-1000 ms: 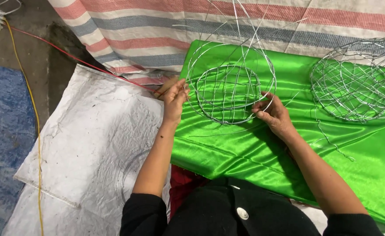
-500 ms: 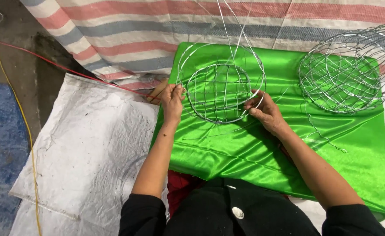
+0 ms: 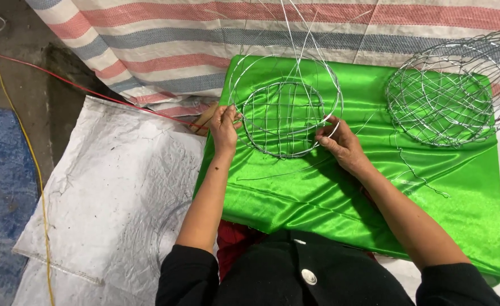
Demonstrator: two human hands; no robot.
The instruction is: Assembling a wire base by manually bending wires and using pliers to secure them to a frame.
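A bright green satin cloth [image 3: 340,192] covers the bench and drapes toward the person's lap, its surface creased and shiny. On it, near the far edge, stands a half-built wire frame [image 3: 284,116] of round hoops with a grid of thin wires, loose ends sticking upward. The left hand [image 3: 224,126] pinches the frame's left rim, fingers closed on the wire; the right hand [image 3: 338,141] grips the right rim the same way. A finished wire cage [image 3: 448,96] sits well apart on the cloth's right end. Behind lies a striped woven tarp [image 3: 165,45]; left, a white woven sack [image 3: 108,192] on concrete floor, crossed by a red cable [image 3: 91,90] and a yellow cable [image 3: 28,153].
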